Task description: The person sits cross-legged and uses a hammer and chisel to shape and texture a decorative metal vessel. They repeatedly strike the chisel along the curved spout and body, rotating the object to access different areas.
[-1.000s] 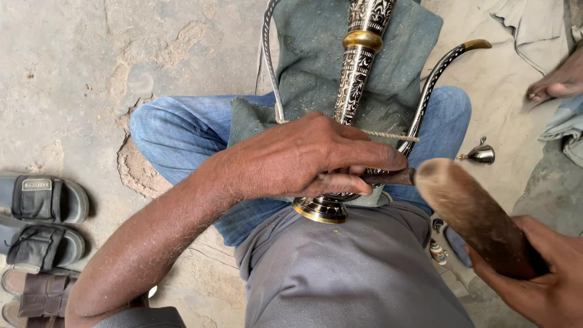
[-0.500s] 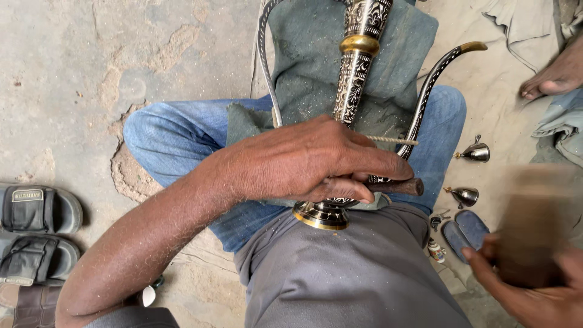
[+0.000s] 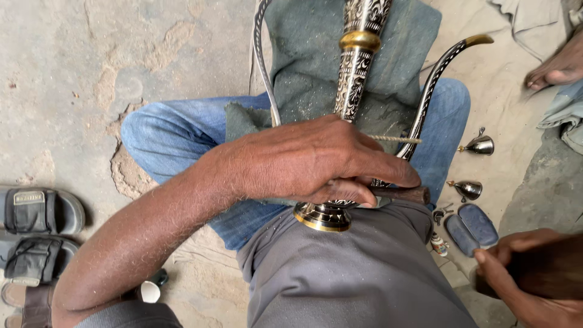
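Observation:
A tall engraved black-and-silver metal vessel (image 3: pixel 355 67) with a gold band lies along my lap on a grey-green cloth (image 3: pixel 310 61). Its curved spout (image 3: pixel 437 79) and thin handle (image 3: pixel 264 67) run on either side. My left hand (image 3: pixel 316 161) wraps over the vessel's lower part, just above its gold-rimmed base (image 3: pixel 322 215). It pinches a dark rod-shaped tool (image 3: pixel 404 194) against the metal. At the lower right my right hand (image 3: pixel 516 285) grips a thick brown wooden mallet (image 3: pixel 549 267), which is blurred and held away from the vessel.
Two small metal bell-shaped pieces (image 3: pixel 480 144) (image 3: pixel 466 189) and a dark blue case (image 3: pixel 470 226) lie on the ground by my right knee. Grey sandals (image 3: pixel 36 212) sit at the left edge. Another person's bare foot (image 3: pixel 562 64) rests at the top right. A small white cup (image 3: pixel 149 290) lies under my left arm.
My right hand has dropped with the wooden mallet from beside the rod tool down to the lower right. My left hand keeps its hold on the vessel and tool.

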